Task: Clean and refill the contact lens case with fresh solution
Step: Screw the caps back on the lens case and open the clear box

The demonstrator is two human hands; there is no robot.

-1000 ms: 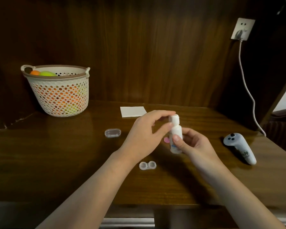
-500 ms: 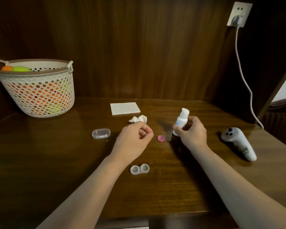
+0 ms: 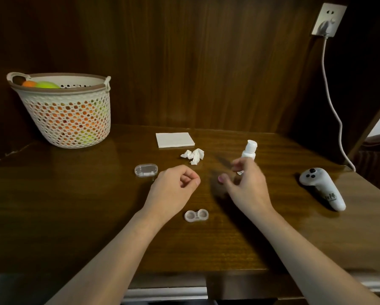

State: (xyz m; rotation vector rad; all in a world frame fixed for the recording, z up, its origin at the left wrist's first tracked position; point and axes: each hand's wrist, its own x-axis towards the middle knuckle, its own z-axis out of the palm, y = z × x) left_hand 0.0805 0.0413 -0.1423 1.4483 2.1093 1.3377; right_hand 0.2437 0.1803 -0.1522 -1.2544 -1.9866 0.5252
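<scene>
Lens case (image 3: 196,215), open and uncapped, lies on my bench (image 3: 74,205) between both wrists for filling; left hand (image 3: 173,190) loosely curled, holding nothing; right hand (image 3: 246,186) blurred by the capped bottle (image 3: 249,150), fingers' grip unreadable.

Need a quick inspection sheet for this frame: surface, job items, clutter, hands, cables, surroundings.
Surface: dark wooden table, glossy.
Job's things: open lens case near front, no caps on it; solution bottle upright behind right hand; pink cap by right fingertips; crumpled tissue; folded napkin.
Clutter: clear plastic box; basket of balls; white controller.
Hands: left hand loosely curled, empty; right hand blurred, reaching toward pink cap.
Cables: white cord from wall socket.
Surroundings: wood-panelled wall.
</scene>
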